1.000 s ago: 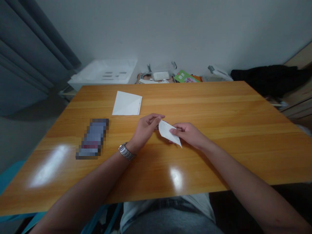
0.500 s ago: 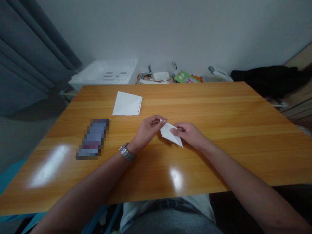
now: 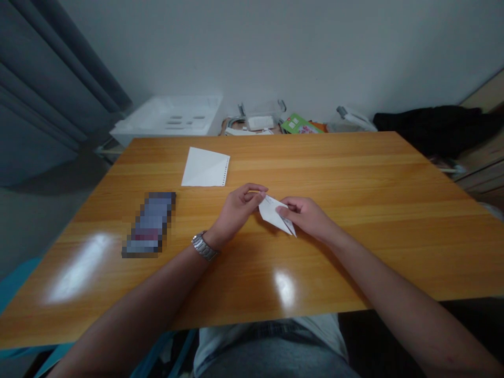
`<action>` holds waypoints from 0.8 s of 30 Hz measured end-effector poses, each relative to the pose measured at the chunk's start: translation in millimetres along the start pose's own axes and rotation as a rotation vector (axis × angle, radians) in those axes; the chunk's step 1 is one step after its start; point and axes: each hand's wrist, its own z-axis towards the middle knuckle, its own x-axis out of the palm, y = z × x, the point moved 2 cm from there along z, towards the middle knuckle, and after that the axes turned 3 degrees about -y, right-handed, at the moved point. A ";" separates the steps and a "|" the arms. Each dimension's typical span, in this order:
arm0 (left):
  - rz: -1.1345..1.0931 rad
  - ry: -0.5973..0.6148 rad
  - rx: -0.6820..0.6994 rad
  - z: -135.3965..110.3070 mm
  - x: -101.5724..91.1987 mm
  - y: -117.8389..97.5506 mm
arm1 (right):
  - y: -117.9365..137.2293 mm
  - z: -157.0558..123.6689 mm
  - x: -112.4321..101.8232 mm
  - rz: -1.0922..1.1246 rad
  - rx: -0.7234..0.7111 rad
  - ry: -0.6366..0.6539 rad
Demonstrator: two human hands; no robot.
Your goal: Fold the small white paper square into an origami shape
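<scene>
A small piece of folded white paper (image 3: 272,210) is held between my two hands over the wooden table (image 3: 354,178). My left hand (image 3: 241,208), with a metal watch at the wrist, pinches its upper left corner between thumb and fingers. On the right edge, my right hand (image 3: 302,211) grips it, thumb on top and fingers mostly hidden beneath. The paper's lower tip points toward me and shows two layers slightly apart. Beyond my left hand lies a flat white sheet (image 3: 205,167) with a perforated right edge.
A pixelated phone-like object (image 3: 150,224) lies on the table at left. Behind the far table edge are a white foam tray (image 3: 169,118), a green booklet (image 3: 299,124), cables and a dark cloth (image 3: 433,128). A grey curtain (image 3: 47,79) hangs at left.
The folded paper's lower tip has parted into two layers. My left thumb and fingers have shifted slightly up and left at the corner. My right hand has barely moved.
</scene>
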 end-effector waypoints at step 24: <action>-0.101 -0.057 -0.044 -1.5 2.6 2.8 | -1.4 -0.2 0.4 -0.135 -0.105 -0.006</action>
